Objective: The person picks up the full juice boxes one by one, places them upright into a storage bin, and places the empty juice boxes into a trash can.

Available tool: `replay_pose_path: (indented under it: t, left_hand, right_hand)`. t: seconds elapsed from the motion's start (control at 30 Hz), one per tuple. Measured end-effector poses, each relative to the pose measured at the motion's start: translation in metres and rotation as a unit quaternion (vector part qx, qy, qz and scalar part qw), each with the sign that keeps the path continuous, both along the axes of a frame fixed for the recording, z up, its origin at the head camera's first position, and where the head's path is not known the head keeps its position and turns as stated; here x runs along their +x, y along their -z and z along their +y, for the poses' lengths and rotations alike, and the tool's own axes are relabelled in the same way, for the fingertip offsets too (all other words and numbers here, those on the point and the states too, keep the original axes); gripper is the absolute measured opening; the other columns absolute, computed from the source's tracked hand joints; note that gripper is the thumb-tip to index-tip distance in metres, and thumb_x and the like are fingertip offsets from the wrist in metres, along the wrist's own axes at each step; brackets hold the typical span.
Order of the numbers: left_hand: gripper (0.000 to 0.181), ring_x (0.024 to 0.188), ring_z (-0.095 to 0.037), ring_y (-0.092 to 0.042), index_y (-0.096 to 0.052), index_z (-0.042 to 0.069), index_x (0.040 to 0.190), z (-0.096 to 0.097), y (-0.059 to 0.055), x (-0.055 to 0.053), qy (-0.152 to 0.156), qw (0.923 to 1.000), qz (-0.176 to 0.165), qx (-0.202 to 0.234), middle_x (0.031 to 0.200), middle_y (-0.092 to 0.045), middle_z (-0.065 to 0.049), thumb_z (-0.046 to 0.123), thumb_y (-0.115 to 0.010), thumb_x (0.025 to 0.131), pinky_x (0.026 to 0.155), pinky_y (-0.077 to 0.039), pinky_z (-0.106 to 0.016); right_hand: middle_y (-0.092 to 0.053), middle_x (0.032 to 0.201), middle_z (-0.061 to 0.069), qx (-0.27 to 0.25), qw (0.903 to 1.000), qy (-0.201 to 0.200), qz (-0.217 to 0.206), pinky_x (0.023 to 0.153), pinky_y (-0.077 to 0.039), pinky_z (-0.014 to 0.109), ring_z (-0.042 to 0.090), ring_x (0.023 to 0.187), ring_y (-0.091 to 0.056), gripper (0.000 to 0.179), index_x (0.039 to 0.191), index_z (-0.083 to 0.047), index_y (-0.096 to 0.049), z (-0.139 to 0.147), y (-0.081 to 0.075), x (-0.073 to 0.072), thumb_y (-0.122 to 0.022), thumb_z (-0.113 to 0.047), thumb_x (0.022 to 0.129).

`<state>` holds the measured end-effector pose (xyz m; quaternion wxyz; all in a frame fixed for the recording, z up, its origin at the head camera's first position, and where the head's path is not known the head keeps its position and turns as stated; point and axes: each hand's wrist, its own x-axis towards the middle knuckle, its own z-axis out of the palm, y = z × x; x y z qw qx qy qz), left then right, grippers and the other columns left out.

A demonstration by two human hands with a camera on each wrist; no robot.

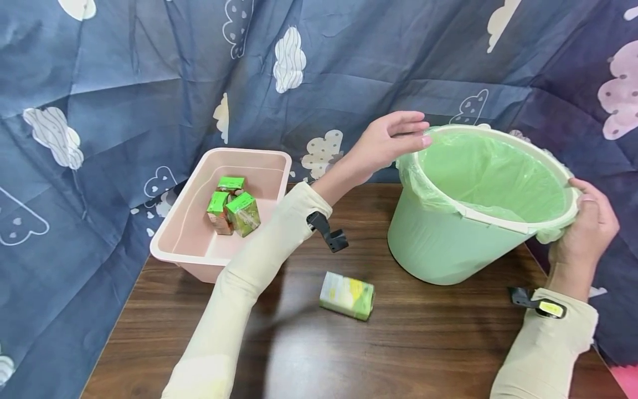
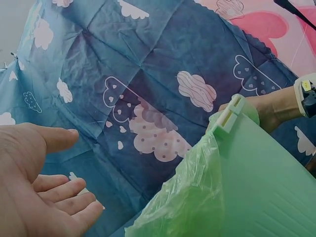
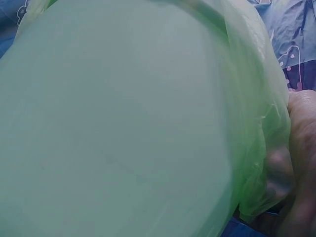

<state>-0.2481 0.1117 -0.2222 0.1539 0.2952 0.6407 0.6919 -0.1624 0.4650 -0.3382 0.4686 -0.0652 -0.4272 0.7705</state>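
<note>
A light green trash bin [image 1: 448, 238] stands on the table, with a thin green plastic bag [image 1: 498, 172] lining it and folded over its white rim. My right hand [image 1: 588, 221] grips the rim and bag on the right side, its thumb on top; in the right wrist view the bin wall fills most of the picture. Beside the left part of the rim is my left hand [image 1: 391, 138], fingers extended and holding nothing. The left wrist view shows that hand [image 2: 49, 182] apart from the bag [image 2: 182, 197], palm partly turned up.
A pink plastic basin [image 1: 169, 249] at the left holds three small green-topped cartons [image 1: 244, 213]. Another small carton [image 1: 347, 295], green, white and yellow, lies on the brown wooden table [image 1: 399, 354]. Behind hangs a blue cloud-patterned cloth [image 1: 174, 111].
</note>
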Motion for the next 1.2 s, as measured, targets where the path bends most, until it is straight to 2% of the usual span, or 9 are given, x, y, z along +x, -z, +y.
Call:
replay_pose_path:
  t: [0.2, 0.3, 0.47, 0.67, 0.8, 0.93, 1.07, 1.2]
  left_hand:
    - [0.053, 0.121, -0.007, -0.060, -0.053, 0.003, 0.143, -0.018, 0.007, 0.005, -0.008, 0.9997, 0.011, 0.020, 0.133, -0.065, -0.005, 0.006, -0.071, 0.093, 0.096, -0.048, -0.019]
    - [0.054, 0.121, -0.009, -0.060, -0.051, 0.001, 0.144, -0.027, 0.010, 0.009, -0.002, 0.9994, 0.014, 0.033, 0.136, -0.063, -0.008, 0.004, -0.069, 0.093, 0.098, -0.048, -0.021]
    - [0.056, 0.124, -0.013, -0.060, -0.048, -0.003, 0.145, -0.042, 0.014, 0.019, 0.011, 0.9983, 0.017, 0.054, 0.140, -0.059, -0.015, 0.001, -0.068, 0.094, 0.100, -0.049, -0.026]
    - [0.056, 0.130, -0.019, -0.057, -0.047, -0.003, 0.146, -0.067, 0.024, 0.033, 0.004, 0.9968, 0.021, 0.077, 0.143, -0.057, -0.017, -0.003, -0.065, 0.093, 0.103, -0.048, -0.031]
    - [0.057, 0.133, -0.023, -0.055, -0.045, -0.004, 0.147, -0.087, 0.038, 0.045, -0.010, 0.9950, 0.025, 0.096, 0.144, -0.055, -0.020, -0.008, -0.063, 0.093, 0.105, -0.047, -0.035]
    - [0.060, 0.135, -0.028, -0.052, -0.044, -0.006, 0.147, -0.104, 0.058, 0.065, -0.027, 0.9940, 0.036, 0.099, 0.145, -0.053, -0.023, -0.011, -0.064, 0.091, 0.108, -0.044, -0.036]
    - [0.064, 0.139, -0.032, -0.047, -0.043, -0.007, 0.147, -0.117, 0.082, 0.086, -0.029, 0.9946, 0.062, 0.079, 0.147, -0.051, -0.023, -0.011, -0.067, 0.088, 0.113, -0.039, -0.036]
    - [0.070, 0.140, -0.027, -0.046, -0.041, -0.001, 0.151, -0.132, 0.105, 0.103, -0.027, 0.9944, 0.094, 0.041, 0.148, -0.052, -0.018, -0.009, -0.071, 0.088, 0.116, -0.035, -0.036]
  right_hand:
    - [-0.070, 0.095, 0.022, -0.007, 1.0000, -0.006, 0.003, 0.057, -0.055, 0.023, 0.022, 0.065, -0.066, 0.026, 0.107, 0.021, -0.067, 0.000, 0.000, 0.000, -0.054, 0.002, 0.094]
    - [-0.070, 0.094, 0.022, -0.008, 1.0000, -0.003, 0.001, 0.056, -0.054, 0.022, 0.021, 0.064, -0.066, 0.026, 0.107, 0.021, -0.067, 0.001, -0.001, 0.000, -0.054, 0.003, 0.094]
    - [-0.070, 0.093, 0.021, -0.017, 0.9998, 0.000, 0.006, 0.055, -0.054, 0.022, 0.022, 0.063, -0.065, 0.026, 0.107, 0.022, -0.067, 0.002, -0.002, 0.001, -0.054, 0.004, 0.093]
    - [-0.070, 0.094, 0.021, -0.011, 0.9999, -0.003, -0.001, 0.055, -0.054, 0.022, 0.022, 0.065, -0.066, 0.026, 0.107, 0.021, -0.067, -0.001, -0.002, 0.000, -0.052, 0.003, 0.094]
    - [-0.070, 0.094, 0.021, -0.012, 0.9999, -0.004, 0.000, 0.056, -0.055, 0.023, 0.022, 0.065, -0.066, 0.026, 0.106, 0.021, -0.067, -0.001, -0.001, -0.001, -0.052, 0.004, 0.094]
    - [-0.070, 0.094, 0.021, -0.006, 1.0000, -0.003, 0.001, 0.056, -0.055, 0.022, 0.022, 0.065, -0.066, 0.026, 0.107, 0.021, -0.067, -0.001, -0.001, -0.001, -0.053, 0.003, 0.094]
    - [-0.070, 0.094, 0.021, -0.006, 1.0000, -0.002, 0.002, 0.056, -0.054, 0.022, 0.022, 0.065, -0.066, 0.026, 0.107, 0.022, -0.067, 0.000, -0.001, -0.001, -0.053, 0.003, 0.094]
    - [-0.070, 0.093, 0.020, -0.003, 1.0000, -0.004, -0.004, 0.056, -0.054, 0.021, 0.020, 0.064, -0.065, 0.026, 0.107, 0.021, -0.067, 0.000, 0.000, 0.000, -0.054, 0.003, 0.094]
